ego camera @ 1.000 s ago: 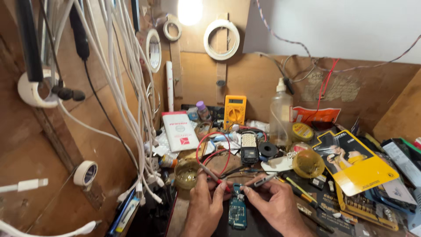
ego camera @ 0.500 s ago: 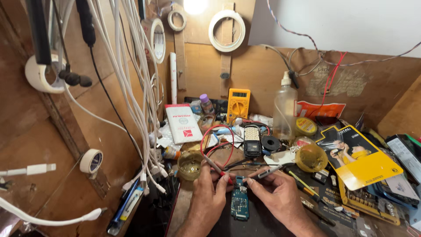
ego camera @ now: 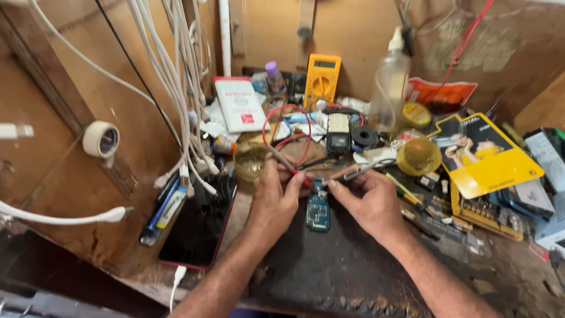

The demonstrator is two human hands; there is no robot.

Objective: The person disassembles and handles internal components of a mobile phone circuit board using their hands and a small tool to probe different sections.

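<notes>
Head view: the left hand (ego camera: 276, 197) is pinched around a red-tipped probe (ego camera: 286, 163), its tip angled down at the small blue-green circuit board (ego camera: 318, 209); the right hand (ego camera: 368, 200) is closed on a grey probe (ego camera: 362, 171) slanting in from the other side; the board lies flat between both hands on a dark mat (ego camera: 347, 265). The wooden bench (ego camera: 70, 194) is crowded. A yellow multimeter (ego camera: 322, 79) stands against the back wall; a white booklet with a red mark (ego camera: 239, 105) leans to its left; a yellow and black card package (ego camera: 479, 156) lies at the right; a dark phone (ego camera: 200, 227) rests left of the hands.
</notes>
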